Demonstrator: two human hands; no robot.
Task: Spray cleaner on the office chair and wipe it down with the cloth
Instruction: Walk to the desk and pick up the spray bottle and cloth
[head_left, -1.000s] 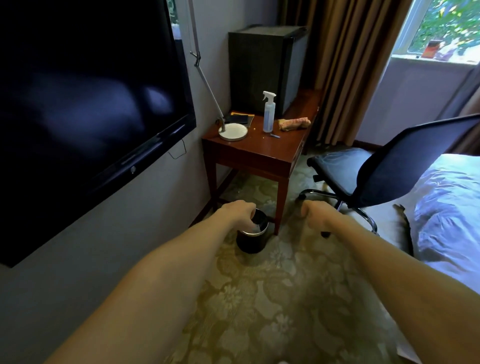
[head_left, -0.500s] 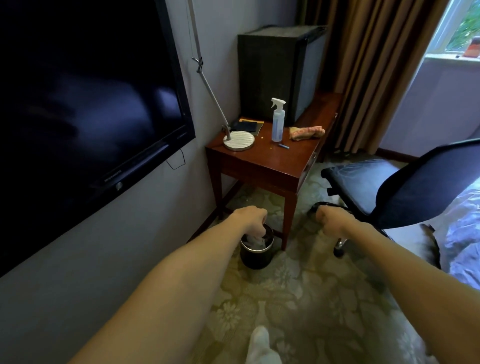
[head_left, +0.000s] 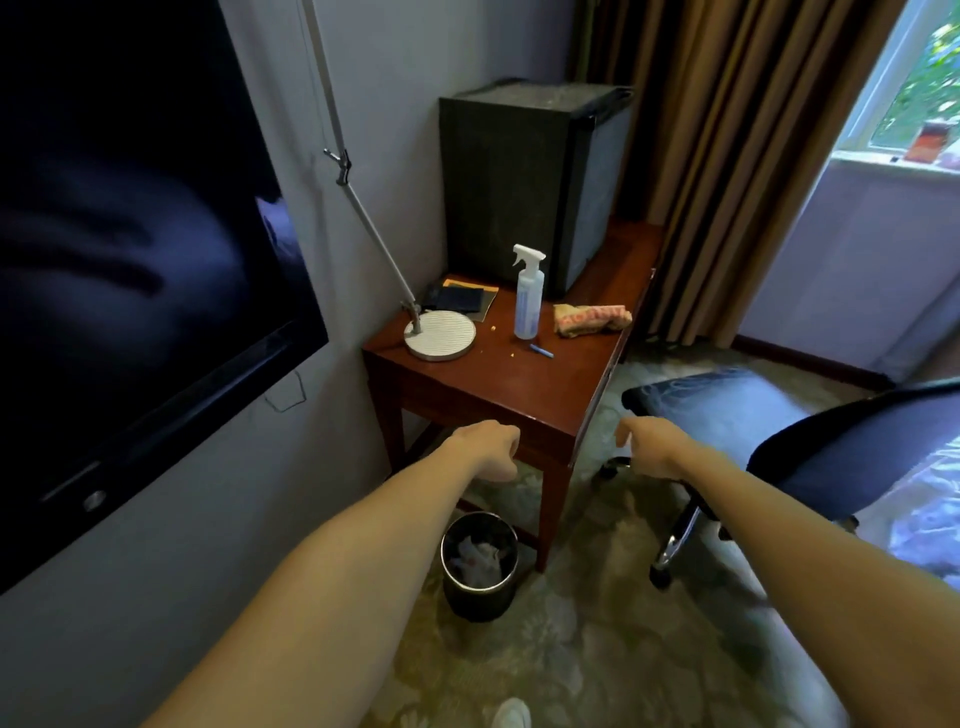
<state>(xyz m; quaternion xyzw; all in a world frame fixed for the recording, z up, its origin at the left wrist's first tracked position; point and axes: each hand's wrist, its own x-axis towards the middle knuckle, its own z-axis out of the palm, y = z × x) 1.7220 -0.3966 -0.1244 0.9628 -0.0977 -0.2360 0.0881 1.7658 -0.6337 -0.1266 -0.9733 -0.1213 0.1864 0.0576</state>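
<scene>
The office chair (head_left: 717, 410) stands to the right of a wooden table (head_left: 519, 384). Its dark seat faces the table's corner and its dark backrest is nearer the camera, on the right. Nothing touches it. The spray bottle (head_left: 529, 296) stands upright on the table top, clear with a white trigger head. The cloth (head_left: 592, 318), folded and pinkish-tan, lies just to its right, close to it but apart from it.

Both arms reach forward, bare and well apart. The left hand (head_left: 493, 447) hangs in front of the table's near edge with its fingers loosely curled, holding nothing. The right hand (head_left: 649, 444) hangs between the table corner and the chair seat, fingers also loosely bent and empty.

A small blue pen (head_left: 542, 351) lies in front of the bottle. A round white lamp base (head_left: 440, 335) sits at the table's left, with dark booklets (head_left: 462, 299) behind it and a black mini fridge (head_left: 524, 182) at the back. A bin (head_left: 480, 564) with crumpled paper stands on the patterned carpet (head_left: 597, 649) by the table leg. A television (head_left: 130, 260) hangs on the left wall, brown curtains (head_left: 727, 156) hang beside the window (head_left: 924, 93), and a bed (head_left: 930, 509) edges in at the right.
</scene>
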